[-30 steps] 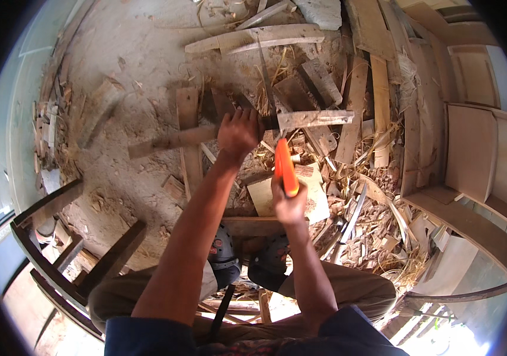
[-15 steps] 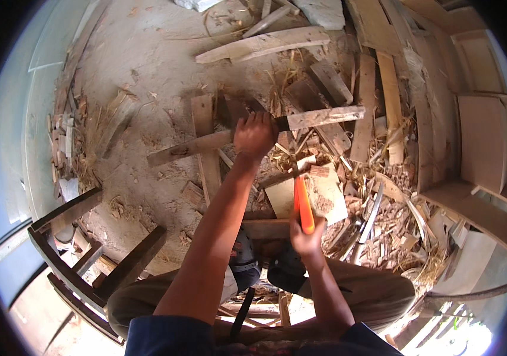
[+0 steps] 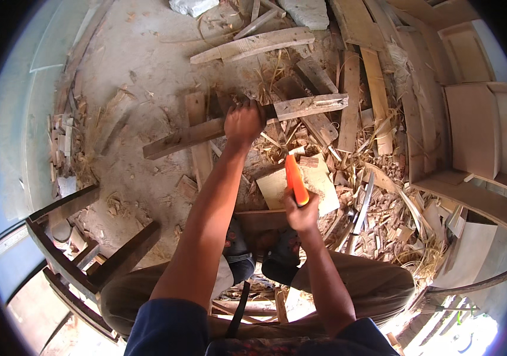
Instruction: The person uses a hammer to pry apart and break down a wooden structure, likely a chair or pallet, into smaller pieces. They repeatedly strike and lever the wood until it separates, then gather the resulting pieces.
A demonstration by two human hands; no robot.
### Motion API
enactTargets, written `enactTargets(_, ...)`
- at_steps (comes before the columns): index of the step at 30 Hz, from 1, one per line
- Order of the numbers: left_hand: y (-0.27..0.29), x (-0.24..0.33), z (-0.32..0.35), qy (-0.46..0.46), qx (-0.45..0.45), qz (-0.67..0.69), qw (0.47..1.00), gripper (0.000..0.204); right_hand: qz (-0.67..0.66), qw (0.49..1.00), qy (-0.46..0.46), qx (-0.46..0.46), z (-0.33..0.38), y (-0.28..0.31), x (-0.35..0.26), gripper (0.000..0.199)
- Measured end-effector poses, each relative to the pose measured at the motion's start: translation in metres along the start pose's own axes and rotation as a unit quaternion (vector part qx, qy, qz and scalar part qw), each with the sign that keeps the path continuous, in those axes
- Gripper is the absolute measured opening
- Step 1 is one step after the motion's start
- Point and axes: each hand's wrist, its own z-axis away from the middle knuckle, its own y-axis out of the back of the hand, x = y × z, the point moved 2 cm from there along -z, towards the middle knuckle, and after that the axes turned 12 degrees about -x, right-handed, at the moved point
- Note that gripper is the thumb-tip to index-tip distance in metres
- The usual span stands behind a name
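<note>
At upper centre, the left hand (image 3: pixel 245 123) closes around a long, weathered brown wooden plank (image 3: pixel 313 105). At centre, the right hand (image 3: pixel 301 212) is wrapped around a tapered, bright-orange handle (image 3: pixel 294 175). Held one-handed, the plank could twist or slip.

Dusty floor (image 3: pixel 141 59), curved plank (image 3: pixel 252 45), wood scraps (image 3: pixel 382 237), pale chunk (image 3: pixel 193 6)

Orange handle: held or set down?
Held: the right hand is closed around the lower end of the orange handle, its upper part sticking out.
</note>
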Motion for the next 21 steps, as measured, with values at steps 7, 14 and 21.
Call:
enactTargets(7,-0.005,-0.012,-0.005,0.075,-0.116,0.031,0.990,0.027,0.027,0.999,0.002,-0.018,-0.011,0.006,-0.020,0.009)
enactTargets(14,-0.008,-0.016,0.002,0.069,0.052,0.027,0.996,0.031,0.039,0.998,-0.026,-0.029,-0.039,0.003,-0.003,0.010)
enactTargets(21,0.003,-0.007,-0.004,0.139,-0.051,0.026,0.989,0.040,-0.021,0.998,-0.051,-0.031,-0.035,-0.001,-0.005,0.016)
